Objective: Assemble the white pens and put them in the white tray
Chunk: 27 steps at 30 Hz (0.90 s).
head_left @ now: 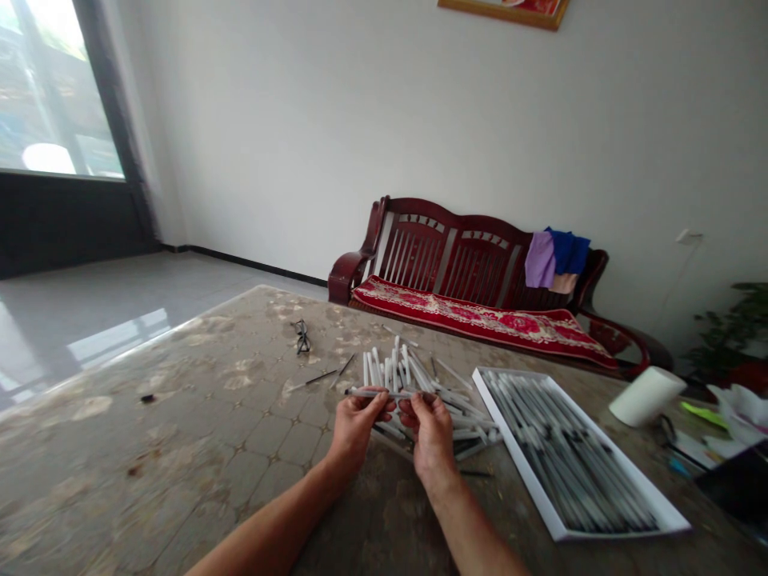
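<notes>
My left hand (358,422) and my right hand (432,428) meet over the table, both closed. Thumbs and fingertips pinch a slim pen (394,394), held almost level, its dark end sticking out past the left hand. Whether it is one piece or two joined parts is too small to tell. Behind and under the hands lies a loose pile of white pen barrels (373,370). A few thin dark sticks, like pen refills (321,377), rest left of the pile. Right of my right hand, a white tray (517,458) holds many similar pens in rows.
The patterned table (198,448) carries black glasses (302,338) and a small dark bit (147,398). A white paper roll (648,396) lies beyond the tray, with crumpled plastic (741,412) beside it. Behind stands a dark red wooden bench (480,260).
</notes>
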Motion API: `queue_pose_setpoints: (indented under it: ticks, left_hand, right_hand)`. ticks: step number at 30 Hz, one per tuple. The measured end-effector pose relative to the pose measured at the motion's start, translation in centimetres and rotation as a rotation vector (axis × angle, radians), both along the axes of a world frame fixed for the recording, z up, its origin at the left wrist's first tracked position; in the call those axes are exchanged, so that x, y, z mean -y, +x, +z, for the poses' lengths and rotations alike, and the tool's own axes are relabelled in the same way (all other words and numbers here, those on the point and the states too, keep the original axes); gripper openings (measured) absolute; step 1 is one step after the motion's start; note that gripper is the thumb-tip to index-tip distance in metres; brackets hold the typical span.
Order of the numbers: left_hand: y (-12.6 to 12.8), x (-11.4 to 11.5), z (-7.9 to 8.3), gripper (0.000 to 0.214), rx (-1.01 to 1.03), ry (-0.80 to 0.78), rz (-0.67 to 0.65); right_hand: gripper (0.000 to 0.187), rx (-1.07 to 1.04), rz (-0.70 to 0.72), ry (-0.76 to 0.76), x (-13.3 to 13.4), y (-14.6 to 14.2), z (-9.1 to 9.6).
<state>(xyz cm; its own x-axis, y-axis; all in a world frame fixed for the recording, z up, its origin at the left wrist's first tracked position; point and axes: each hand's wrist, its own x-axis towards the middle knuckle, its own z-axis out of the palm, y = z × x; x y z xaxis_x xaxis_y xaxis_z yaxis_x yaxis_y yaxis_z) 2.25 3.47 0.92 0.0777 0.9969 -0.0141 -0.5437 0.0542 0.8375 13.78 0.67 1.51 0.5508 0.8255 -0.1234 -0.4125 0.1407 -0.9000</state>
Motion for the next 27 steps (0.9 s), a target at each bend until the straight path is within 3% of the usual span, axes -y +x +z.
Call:
queue_pose_setpoints:
  ticks: [7, 12, 15, 18, 22, 24, 27]
  left_hand:
    - [-0.4, 0.4, 0.3, 0.028, -0.178, 0.178, 0.083]
    - [-0.4, 0.8, -0.1, 0.02, -0.406, 0.425, 0.12]
    - [-0.5, 1.0, -0.5, 0.027, -0.555, 0.538, 0.081]
    - [-0.8, 1.2, -0.5, 0.018, -0.724, 0.636, 0.022]
    - [-1.1, 1.4, -0.2, 0.019, -0.989, 0.764, -0.128]
    - [-1.2, 1.5, -0.1, 0.022, -1.088, 0.807, -0.21]
    - [-1.3, 1.4, -0.2, 0.022, -1.182, 0.818, -0.254]
  right_hand:
    - [0.035, -0.346, 0.124, -0.02, 0.2, -1.4, 1.3]
    - [0.034, -0.264, 0.173, -0.011, 0.1, -1.3, 0.7]
    - [0.041, 0.091, 0.056, -0.075, -0.2, 3.5, 2.0]
    - [0.041, 0.923, -0.055, -0.386, -0.2, 11.7, 5.0]
    - [0.028, 1.21, -0.12, -0.634, 0.5, 21.4, 8.4]
    - [0.022, 1.315, -0.134, -0.777, 0.8, 24.2, 8.7]
    - [0.017, 1.436, -0.113, -0.949, 1.0, 26.0, 7.7]
